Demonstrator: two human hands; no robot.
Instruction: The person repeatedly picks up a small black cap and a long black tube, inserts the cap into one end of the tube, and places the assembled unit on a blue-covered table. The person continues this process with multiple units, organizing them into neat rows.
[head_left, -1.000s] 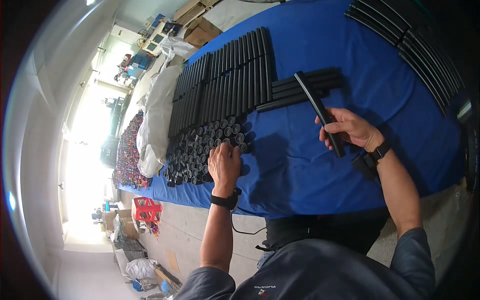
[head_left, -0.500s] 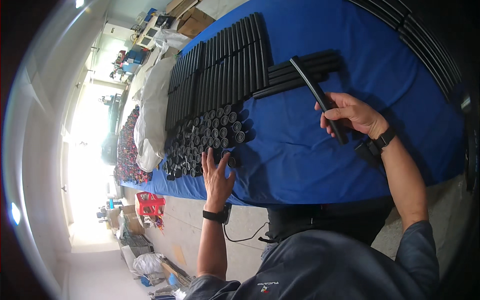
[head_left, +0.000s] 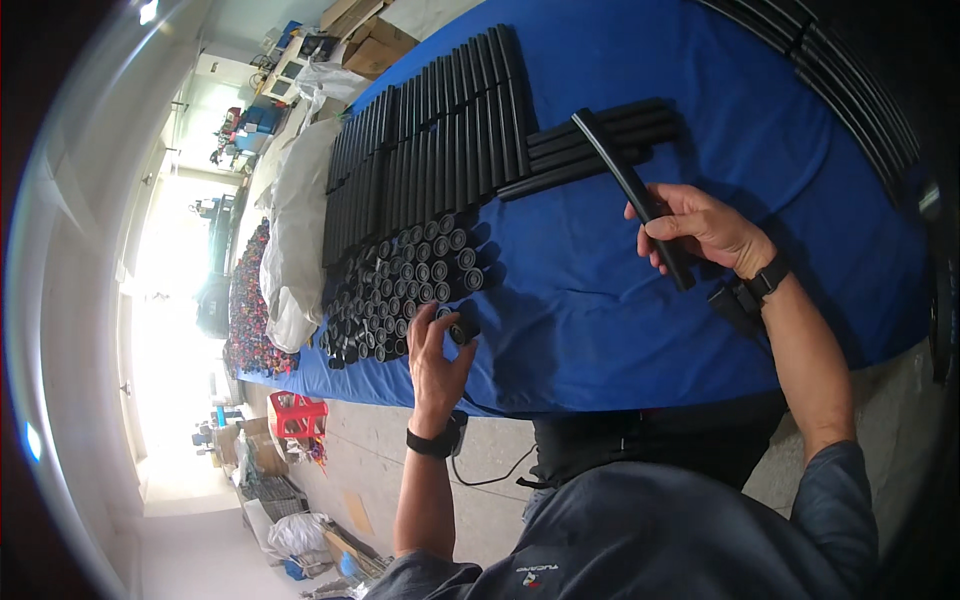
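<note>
My right hand [head_left: 700,230] is closed round a black tube [head_left: 610,157], held slanting above the blue cloth, its far end over a small pile of similar tubes [head_left: 605,140]. The near end sticks out below my fingers. At the table's near edge my left hand [head_left: 436,368] pinches a short round black cap [head_left: 463,331] between thumb and fingers. That cap is at the near right corner of a crowd of similar caps [head_left: 438,270] with ringed tops. Whether it still touches the cloth I cannot tell.
Beyond the caps lie rows of black tubes [head_left: 470,130], side by side. More long black tubes [head_left: 860,95] lie at the far right. A white plastic sheet [head_left: 298,220] and a heap of small coloured pieces [head_left: 258,310] are at the left. A red stool [head_left: 297,414] stands on the floor.
My left fingers have closed from a spread pose onto the cap at the corner, which is now tilted. My right hand and its tube have hardly moved.
</note>
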